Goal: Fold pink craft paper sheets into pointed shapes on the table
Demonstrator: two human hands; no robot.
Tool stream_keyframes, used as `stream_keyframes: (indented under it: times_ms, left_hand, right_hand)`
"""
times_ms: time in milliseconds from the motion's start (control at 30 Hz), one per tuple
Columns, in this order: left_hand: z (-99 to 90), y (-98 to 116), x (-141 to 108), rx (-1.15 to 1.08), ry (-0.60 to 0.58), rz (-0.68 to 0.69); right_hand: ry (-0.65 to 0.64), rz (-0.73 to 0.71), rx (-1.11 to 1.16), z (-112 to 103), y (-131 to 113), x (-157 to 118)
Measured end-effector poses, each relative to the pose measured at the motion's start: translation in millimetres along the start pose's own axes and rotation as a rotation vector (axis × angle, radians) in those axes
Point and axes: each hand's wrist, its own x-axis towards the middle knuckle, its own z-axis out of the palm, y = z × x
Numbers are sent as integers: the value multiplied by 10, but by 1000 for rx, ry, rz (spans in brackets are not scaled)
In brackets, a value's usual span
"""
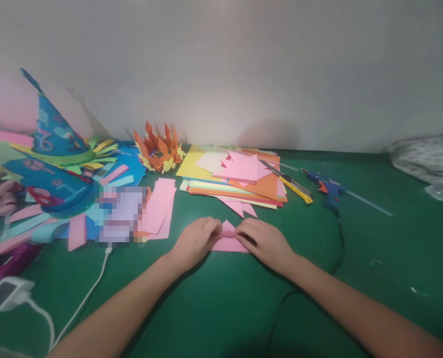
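A folded piece of pink paper (228, 244) lies on the green table, its pointed tip showing between my hands. My left hand (197, 242) pinches the paper's left side with thumb and fingers. On the opposite side, my right hand (266, 243) grips it the same way, and a rolled or creased ridge runs between the fingertips. Just beyond are pink paper triangles (236, 206) and a stack of coloured paper sheets (206, 191) with pink pieces on top.
Right of the stack lie a yellow box cutter (298, 190) and a blue glue gun (329, 190) with its cord. An orange paper crown (161, 146), blue party hats (59, 132), pink strips (161, 209) and a white cable (100, 281) occupy the left.
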Motion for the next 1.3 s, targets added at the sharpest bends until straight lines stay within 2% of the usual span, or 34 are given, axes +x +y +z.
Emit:
stream_keyframes:
  times_ms: [200,433,633,833,967,1133,1300]
  left_hand:
    - [-47,-38,-22,24,-64,123]
    - [-76,-39,-16,56,-118,186]
    - [-76,-36,-24,46,-85,97]
    - [-64,13,22,39,-13,-39]
    - [-48,18,22,89,-42,-3]
    - [-19,-25,-10,136,-63,68]
    - [-7,-32,-7,173,-27,86]
  right_hand:
    - [4,-154,-164,31,20,-54]
    - [-74,-217,-304,12,53,-106]
    - [-50,-182,-287,17,38,-112]
    - [29,-63,-115,28,21,-59]
    - [33,-62,-122,39,38,-64]
    - [33,-141,-171,51,36,-77]
    - [63,-89,-147,53,11,-54]
